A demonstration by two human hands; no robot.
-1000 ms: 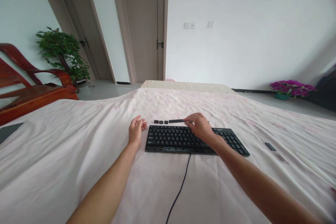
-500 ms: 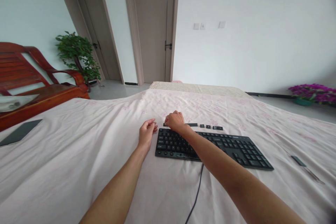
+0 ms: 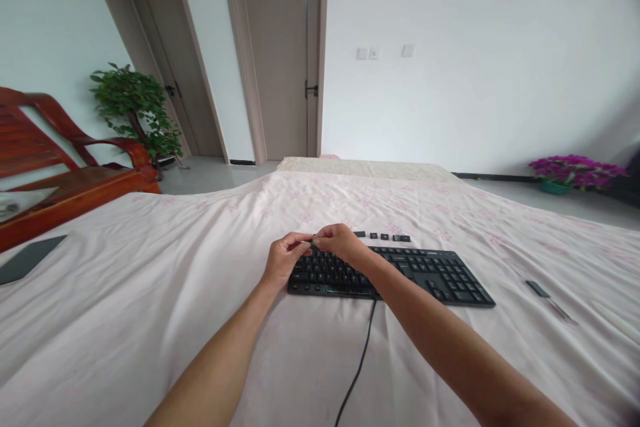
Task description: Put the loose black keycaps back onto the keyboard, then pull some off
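Two bare hands meet over the far left corner of a black keyboard (image 3: 430, 267) lying flat on pale floral cloth (image 3: 300, 360). The right hand (image 3: 341, 242), its forearm slanting across the keyboard to get there, has thumb and fingers pinched about a dark piece (image 3: 313, 241), too small to make out; fingertips, rather than a full fist, seem to suit something so slight. The left hand (image 3: 283, 260) curls in from the side, thumb and forefinger close to the piece, perhaps steadying it; whether it grips cannot be told. Just beyond the keyboard's far edge, four loose keys (image 3: 385, 236) and a dark bar (image 3: 360, 234), partly hidden by the right hand, sit in a line, presumably to stay in sight against the light fabric. A wire-ended tool (image 3: 537, 289) rests off to the right, apart from both hands. The cord (image 3: 368, 340) trails from the near edge between the forearms, which likely keeps it out of the fingers' way.
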